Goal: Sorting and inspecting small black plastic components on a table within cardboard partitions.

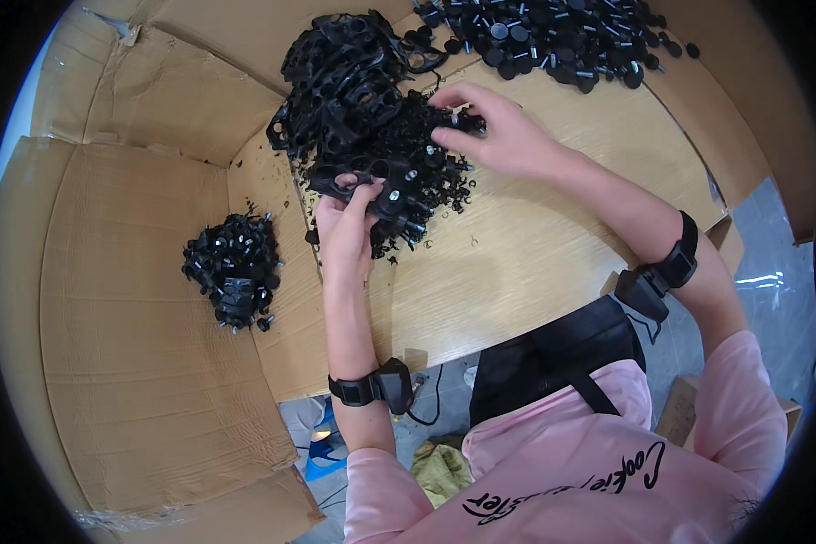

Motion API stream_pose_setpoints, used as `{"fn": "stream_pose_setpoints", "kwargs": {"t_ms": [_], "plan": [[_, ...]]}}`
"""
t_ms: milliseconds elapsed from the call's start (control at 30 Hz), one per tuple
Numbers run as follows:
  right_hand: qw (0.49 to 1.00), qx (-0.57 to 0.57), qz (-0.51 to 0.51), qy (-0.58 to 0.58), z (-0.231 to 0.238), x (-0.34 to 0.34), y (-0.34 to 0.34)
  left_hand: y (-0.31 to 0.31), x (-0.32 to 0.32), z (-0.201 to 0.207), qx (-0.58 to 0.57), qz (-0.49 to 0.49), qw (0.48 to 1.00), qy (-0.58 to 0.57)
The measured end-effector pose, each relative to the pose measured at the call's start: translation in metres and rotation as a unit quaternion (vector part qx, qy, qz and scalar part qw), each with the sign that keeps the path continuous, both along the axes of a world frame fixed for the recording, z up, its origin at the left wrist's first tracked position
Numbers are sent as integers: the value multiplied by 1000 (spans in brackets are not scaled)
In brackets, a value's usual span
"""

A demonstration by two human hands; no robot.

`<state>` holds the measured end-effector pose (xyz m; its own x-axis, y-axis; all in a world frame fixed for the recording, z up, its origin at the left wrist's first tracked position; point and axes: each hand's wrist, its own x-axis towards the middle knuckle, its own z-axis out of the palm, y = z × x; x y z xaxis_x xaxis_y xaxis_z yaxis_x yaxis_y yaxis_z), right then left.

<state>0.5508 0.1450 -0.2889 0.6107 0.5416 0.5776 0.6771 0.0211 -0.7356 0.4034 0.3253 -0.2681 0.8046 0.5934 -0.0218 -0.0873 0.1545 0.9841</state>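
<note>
My left hand (pixel 343 234) grips a black moulded part with round holes (pixel 388 170) between thumb and fingers, at the near left side of a heap of small black bits (pixel 412 136). Screws with shiny silver ends (pixel 395 195) show close to that part; whether they sit in it or lie on the heap I cannot tell. Over the heap's right side is my right hand (pixel 510 136), thumb and forefinger apart, with small dark pieces visible in the gap. Its other fingers are partly hidden.
Behind the heap rises a pile of black holed parts (pixel 340 77). Black round-headed screws (pixel 553 41) spread along the far edge. A smaller pile of black pieces with screws (pixel 234 272) lies on the left. Cardboard walls (pixel 136 299) surround the wooden tabletop (pixel 517 263).
</note>
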Motion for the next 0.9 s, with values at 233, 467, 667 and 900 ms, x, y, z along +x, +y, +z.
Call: {"fn": "stream_pose_setpoints", "kwargs": {"t_ms": [233,467,667,900], "plan": [[988,-76,105,-86,8,-17,-6,-11,2,-1,-49,-61,997,-2],[988,-101,111,-26,6,-20,-3,-13,0,-3,56,-120,991,1],[993,-49,102,-30,7,-22,-5,-7,-9,-5,135,-157,976,72],[990,-26,134,-32,5,-24,-2,-11,-7,-6,106,-136,983,71]]}}
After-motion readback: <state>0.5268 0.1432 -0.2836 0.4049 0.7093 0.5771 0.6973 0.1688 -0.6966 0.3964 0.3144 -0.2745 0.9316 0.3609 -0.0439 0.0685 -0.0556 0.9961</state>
